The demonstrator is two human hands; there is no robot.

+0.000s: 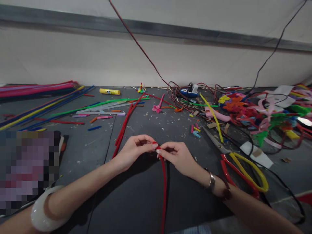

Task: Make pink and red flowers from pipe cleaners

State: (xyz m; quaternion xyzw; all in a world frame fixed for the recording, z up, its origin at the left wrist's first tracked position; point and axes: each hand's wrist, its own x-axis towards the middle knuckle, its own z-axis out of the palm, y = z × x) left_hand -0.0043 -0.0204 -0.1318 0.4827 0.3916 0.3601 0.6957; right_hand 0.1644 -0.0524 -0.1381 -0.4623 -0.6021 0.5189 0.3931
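Well, the left hand [135, 152] and right hand [176, 157] pinch a soft red chenille stem [163, 191] at its bent top, a narrow grip on each side with the fingertips nearly meeting, and the stem runs down past the frame's bottom edge. Under the hands spreads a dark grey counter [143, 208], with straight multicoloured pipe cleaners [44, 107] toward the upper left, a tangle of dark red wires [180, 97] along its far edge, and yellow and red pipe-cleaner loops [243, 174] just beyond the right hand.
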